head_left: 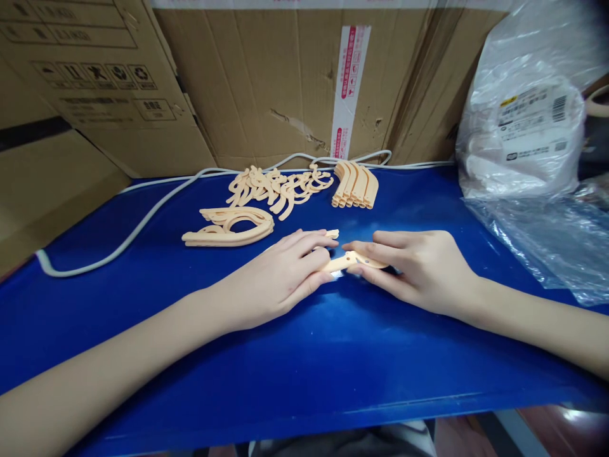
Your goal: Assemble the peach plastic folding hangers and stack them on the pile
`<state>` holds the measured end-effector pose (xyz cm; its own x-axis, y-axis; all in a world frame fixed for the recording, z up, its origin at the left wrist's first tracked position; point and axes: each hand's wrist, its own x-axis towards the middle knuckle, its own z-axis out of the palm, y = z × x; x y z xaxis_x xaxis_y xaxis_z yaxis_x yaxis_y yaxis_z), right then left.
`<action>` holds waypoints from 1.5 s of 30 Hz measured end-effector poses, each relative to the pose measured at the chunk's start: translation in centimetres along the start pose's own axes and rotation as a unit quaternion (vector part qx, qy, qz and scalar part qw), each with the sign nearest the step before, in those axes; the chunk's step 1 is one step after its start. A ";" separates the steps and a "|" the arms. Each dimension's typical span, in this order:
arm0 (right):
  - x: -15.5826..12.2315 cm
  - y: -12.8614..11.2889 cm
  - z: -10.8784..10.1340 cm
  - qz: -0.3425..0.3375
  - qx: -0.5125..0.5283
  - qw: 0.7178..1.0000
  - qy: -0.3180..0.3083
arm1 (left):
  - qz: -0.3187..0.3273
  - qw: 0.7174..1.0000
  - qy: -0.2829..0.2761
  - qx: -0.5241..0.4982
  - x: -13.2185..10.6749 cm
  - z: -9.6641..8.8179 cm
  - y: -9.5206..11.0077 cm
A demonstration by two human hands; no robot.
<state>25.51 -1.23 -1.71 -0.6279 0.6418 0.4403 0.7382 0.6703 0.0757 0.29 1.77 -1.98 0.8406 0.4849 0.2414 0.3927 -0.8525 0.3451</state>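
Observation:
My left hand [280,279] and my right hand [413,270] meet at the middle of a blue table top [304,355]. Both pinch a small peach plastic hanger piece [349,260] that lies flat on the table between the fingertips. Another peach tip [332,233] pokes out above my left fingers. Behind my left hand lies a stack of folded peach hangers [228,228]. Farther back sits a loose pile of hook-shaped peach parts [278,187], and to its right a neat row of curved peach arms [356,185].
Large cardboard boxes [285,82] stand along the back and left. A white cable [152,212] runs across the rear of the table. A clear plastic bag [528,120] with a barcode label sits at the right, with plastic sheeting [556,241] spread before it.

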 end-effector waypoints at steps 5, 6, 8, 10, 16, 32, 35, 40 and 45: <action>0.1 0.0 0.2 0.029 0.098 0.994 -0.037 | -0.010 1.000 -0.001 -0.008 -0.2 0.1 0.0; 0.1 0.0 0.2 0.035 0.115 0.992 -0.046 | -0.009 1.000 -0.002 -0.009 -0.2 0.1 0.0; 0.2 0.0 0.2 0.044 0.140 0.987 -0.059 | -0.006 1.000 -0.002 -0.008 -0.3 0.0 0.0; 0.2 -0.1 0.3 0.043 0.154 0.985 -0.064 | -0.008 1.000 -0.005 -0.008 -0.3 0.0 0.1; 0.0 -0.1 0.6 0.029 0.120 0.992 -0.022 | -0.009 1.000 -0.010 -0.014 -0.3 0.1 0.2; 0.0 -0.2 0.7 -0.049 -0.029 0.997 0.055 | -0.011 1.000 -0.026 -0.014 -0.4 0.0 0.1; 0.0 -0.2 0.8 -0.054 -0.034 0.996 0.055 | -0.012 0.999 -0.031 -0.008 -0.5 0.1 0.1; 0.0 -0.1 0.9 -0.063 -0.041 0.995 0.065 | -0.008 1.000 -0.029 -0.003 -0.3 0.1 0.0; 0.1 0.0 1.1 -0.063 -0.035 0.995 0.066 | 0.006 1.000 -0.019 0.003 -0.3 0.2 -0.1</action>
<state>25.22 -0.76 -2.67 -0.6816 0.4975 0.5365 0.6743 0.7118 0.1966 0.06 1.67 -2.31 0.8582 0.4678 0.2114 0.3853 -0.8591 0.3370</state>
